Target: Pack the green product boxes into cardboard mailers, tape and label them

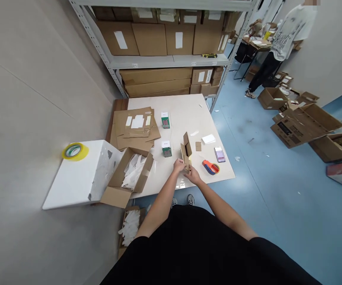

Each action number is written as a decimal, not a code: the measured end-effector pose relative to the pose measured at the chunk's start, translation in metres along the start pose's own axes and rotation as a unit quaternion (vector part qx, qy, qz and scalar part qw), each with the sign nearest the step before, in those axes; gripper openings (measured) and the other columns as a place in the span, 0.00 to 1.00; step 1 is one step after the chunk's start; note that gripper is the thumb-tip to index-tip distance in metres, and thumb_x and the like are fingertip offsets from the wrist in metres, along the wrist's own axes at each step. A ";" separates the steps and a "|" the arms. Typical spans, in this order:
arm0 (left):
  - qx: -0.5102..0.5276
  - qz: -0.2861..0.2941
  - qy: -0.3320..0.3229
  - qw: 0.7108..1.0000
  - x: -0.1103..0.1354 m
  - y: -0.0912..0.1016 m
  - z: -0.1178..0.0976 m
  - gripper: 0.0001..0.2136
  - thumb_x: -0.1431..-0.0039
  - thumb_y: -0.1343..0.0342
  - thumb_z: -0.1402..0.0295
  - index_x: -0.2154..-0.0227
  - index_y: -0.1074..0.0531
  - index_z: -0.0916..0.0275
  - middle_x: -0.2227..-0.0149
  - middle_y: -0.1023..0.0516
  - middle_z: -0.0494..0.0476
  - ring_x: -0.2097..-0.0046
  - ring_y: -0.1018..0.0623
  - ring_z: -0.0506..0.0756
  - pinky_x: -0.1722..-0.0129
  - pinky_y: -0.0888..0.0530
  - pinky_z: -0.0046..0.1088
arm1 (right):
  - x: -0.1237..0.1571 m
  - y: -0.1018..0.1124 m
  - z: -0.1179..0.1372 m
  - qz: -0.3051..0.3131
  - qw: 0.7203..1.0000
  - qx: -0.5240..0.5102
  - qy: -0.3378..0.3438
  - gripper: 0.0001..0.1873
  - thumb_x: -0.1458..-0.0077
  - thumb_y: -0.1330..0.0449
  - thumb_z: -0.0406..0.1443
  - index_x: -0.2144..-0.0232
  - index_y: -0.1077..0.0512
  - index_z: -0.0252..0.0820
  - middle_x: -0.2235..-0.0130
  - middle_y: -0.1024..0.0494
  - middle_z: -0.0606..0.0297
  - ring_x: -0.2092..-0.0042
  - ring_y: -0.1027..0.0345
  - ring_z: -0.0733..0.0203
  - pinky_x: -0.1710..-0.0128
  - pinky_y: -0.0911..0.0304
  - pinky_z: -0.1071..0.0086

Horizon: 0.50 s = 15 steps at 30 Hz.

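Note:
A small brown cardboard box (186, 149) with its flap raised is between my two hands near the table's front edge. My left hand (179, 165) grips its near left side, fingers closed on the cardboard. On the near right side my right hand (192, 174) is closed on it too. To the right lie a red and blue tape dispenser (210, 167), a small cardboard piece (198, 146), a white stack of paper (208, 139) and a purple pack (220, 154). Two green and white small boxes, a near one (166, 149) and a farther one (165, 120), stand to the left.
Flattened cardboard (123, 128) lies at the table's back left. An open carton (111, 196) with white packing sits at the left edge, beside a white block (72, 182) bearing a yellow tape roll (83, 152). Shelving (159, 61) stands behind; a person (289, 35) stands far right near cartons (295, 130).

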<state>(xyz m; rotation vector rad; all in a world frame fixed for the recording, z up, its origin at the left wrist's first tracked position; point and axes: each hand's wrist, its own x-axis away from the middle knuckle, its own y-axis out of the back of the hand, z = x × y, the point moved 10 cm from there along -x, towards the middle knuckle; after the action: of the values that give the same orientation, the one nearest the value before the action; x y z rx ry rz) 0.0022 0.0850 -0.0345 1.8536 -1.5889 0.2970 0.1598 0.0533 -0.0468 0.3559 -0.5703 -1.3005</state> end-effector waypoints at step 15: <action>0.121 0.088 -0.040 0.988 -0.080 0.026 -0.028 0.38 0.44 0.33 0.45 0.35 0.34 0.56 0.36 0.27 0.73 0.49 0.18 0.62 0.54 0.22 0.38 | 0.041 0.080 -0.050 -0.178 0.979 0.020 -0.101 0.19 0.40 0.49 0.43 0.54 0.24 0.47 0.64 0.19 0.56 0.57 0.23 0.41 0.51 0.28 0.51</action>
<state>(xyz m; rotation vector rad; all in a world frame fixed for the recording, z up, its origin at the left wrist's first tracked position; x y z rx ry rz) -0.0342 0.1643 -0.0504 1.9280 -1.8444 0.5213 0.2596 0.0299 -0.0351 0.3715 -0.7281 -1.6844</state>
